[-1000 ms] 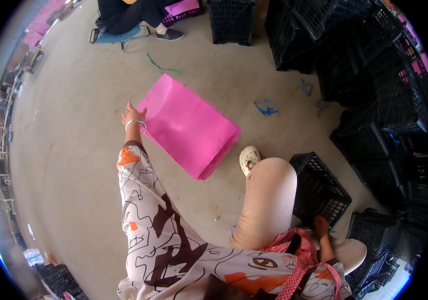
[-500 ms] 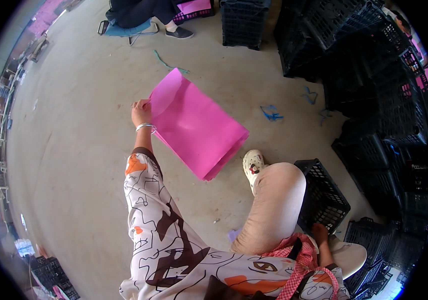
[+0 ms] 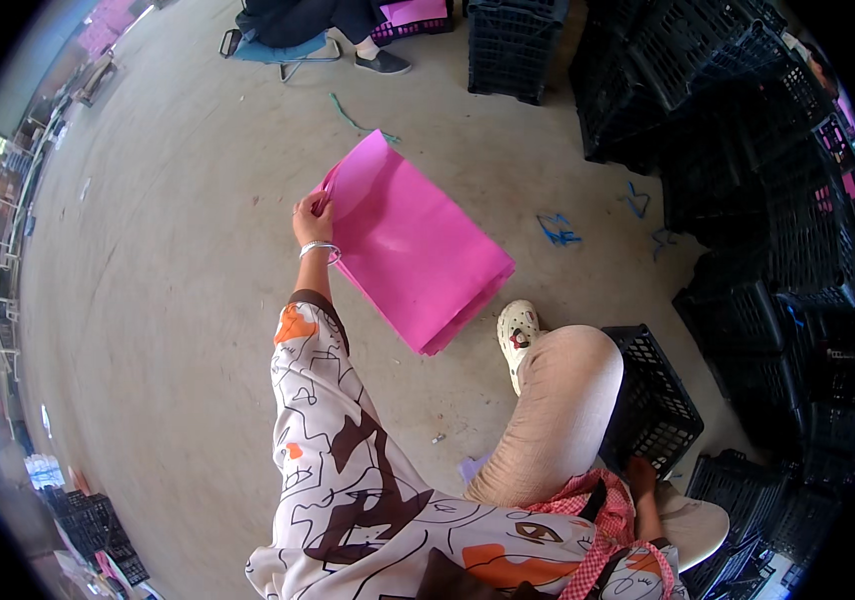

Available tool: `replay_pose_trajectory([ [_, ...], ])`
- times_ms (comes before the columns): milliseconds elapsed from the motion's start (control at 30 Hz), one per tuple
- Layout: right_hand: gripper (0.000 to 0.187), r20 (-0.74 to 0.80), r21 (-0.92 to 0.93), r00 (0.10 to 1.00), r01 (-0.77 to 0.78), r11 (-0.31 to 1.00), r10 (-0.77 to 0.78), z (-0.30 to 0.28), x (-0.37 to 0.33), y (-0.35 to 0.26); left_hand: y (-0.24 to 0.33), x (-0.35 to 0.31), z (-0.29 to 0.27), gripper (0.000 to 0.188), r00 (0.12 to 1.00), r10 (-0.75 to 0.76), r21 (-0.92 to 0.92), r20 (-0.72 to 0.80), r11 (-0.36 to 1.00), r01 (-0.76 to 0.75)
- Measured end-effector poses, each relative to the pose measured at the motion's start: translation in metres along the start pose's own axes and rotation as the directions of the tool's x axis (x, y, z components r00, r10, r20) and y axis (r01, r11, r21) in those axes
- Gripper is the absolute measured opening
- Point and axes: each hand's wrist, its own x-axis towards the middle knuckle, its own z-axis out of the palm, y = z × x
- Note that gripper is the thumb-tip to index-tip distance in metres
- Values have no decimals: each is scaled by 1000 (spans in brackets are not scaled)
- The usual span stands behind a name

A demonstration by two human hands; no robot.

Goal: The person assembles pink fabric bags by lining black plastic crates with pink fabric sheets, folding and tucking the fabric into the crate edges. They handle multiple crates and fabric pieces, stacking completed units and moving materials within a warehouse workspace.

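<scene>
My left hand (image 3: 314,219), arm stretched out, is closed on the left edge of a bundle of bright pink sheets (image 3: 418,245). The bundle hangs above the floor, with layered edges at its near right corner and a lighter flap at the top. Whether the sheets are paper or plastic I cannot tell. Beside my right knee stands a black plastic crate (image 3: 660,390) with slatted walls. My right hand (image 3: 640,474) is low at the crate's near rim, its fingers mostly hidden.
Stacks of black crates (image 3: 718,130) line the right side; another crate stack (image 3: 514,50) stands at the back. A person sits on a blue folding stool (image 3: 283,52) far off. Blue strap scraps (image 3: 558,230) and a green cord (image 3: 353,115) lie on the concrete floor.
The whole view has shifted slightly, so the surroundings sit further right and the far crates a little lower. My left hand still grips the pink sheets; my right hand stays by the crate.
</scene>
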Motion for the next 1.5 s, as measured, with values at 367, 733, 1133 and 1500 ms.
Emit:
replay_pose_trajectory([
  [367, 26, -46, 118, 999, -10, 993, 15, -6, -10, -17, -5, 2, 6, 29, 1000, 26, 35, 1, 999, -26],
  [733, 17, -4, 154, 997, -75, 985, 77, 7, 1, 45, 36, 0, -6, 45, 997, 56, 297, 59, 952, -71],
  [1133, 26, -16, 118, 999, -29, 993, 31, -2, -7, 15, 41, 2, -4, 30, 991, 55, 396, 120, 913, -99],
  [1500, 21, 131, -498, 963, 270, 824, -237, -10, 8, 12, 52, 6, 3, 18, 967, 218, 198, -132, 962, -189],
])
